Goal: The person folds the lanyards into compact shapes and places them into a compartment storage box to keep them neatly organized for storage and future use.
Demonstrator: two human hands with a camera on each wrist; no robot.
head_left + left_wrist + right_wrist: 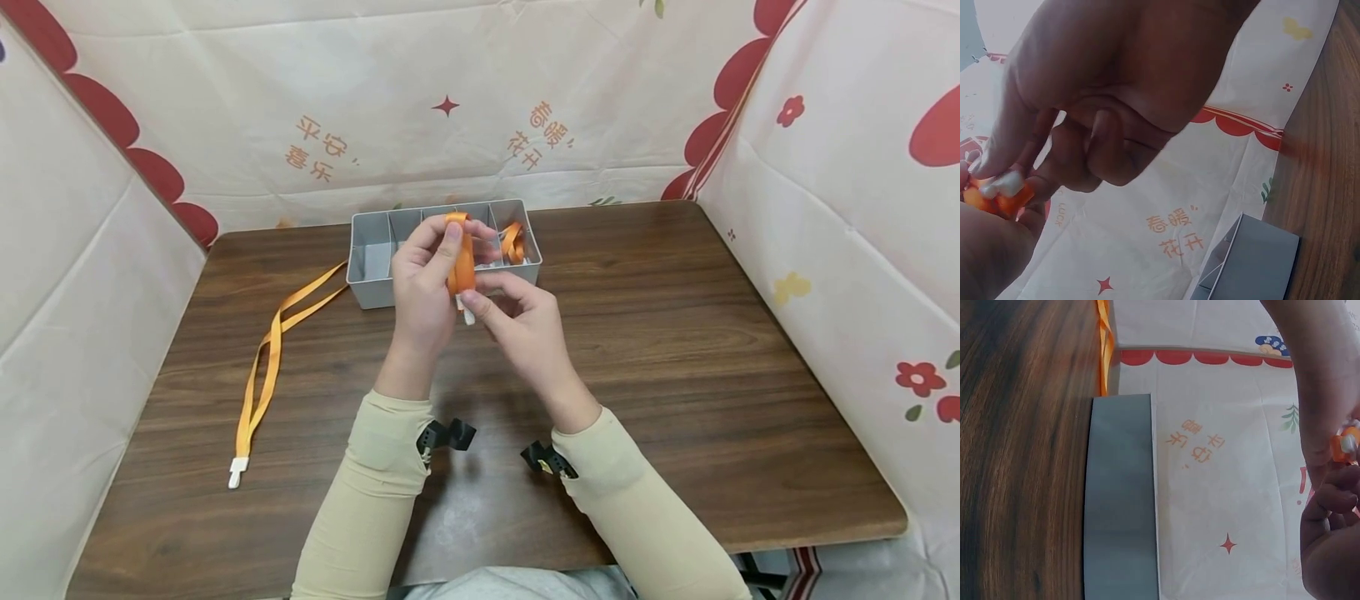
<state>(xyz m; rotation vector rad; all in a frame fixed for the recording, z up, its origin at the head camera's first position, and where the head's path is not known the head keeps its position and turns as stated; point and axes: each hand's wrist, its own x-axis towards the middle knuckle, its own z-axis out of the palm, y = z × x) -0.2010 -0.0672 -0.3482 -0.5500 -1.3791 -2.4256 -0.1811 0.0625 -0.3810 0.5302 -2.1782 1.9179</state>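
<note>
"What is surrounding the gray tray (371, 295), biggest first?"

"A printed cloth (450, 50) is hanging behind it, and the brown table (675, 333) is supporting it from below."

"And the next largest thing?"

"A loose orange lanyard (275, 346) is stretching from the tray's left side toward me, its white clip end (237, 472) lying farthest from the tray."

"What are your hands doing?"

"They're working in the air at the tray's near side. My left hand (422, 287) is pinching the upper part of a folded orange lanyard (463, 265) between thumb and fingers. My right hand (527, 327) is gripping its lower end, thumb and forefinger closing beside a small white clip (469, 317)."

"Is anything sitting inside the tray?"

"A smaller orange coil (513, 243) is resting in its rightmost compartment. My hands are hiding some of the middle compartments, so I'm not telling what they're holding."
</note>
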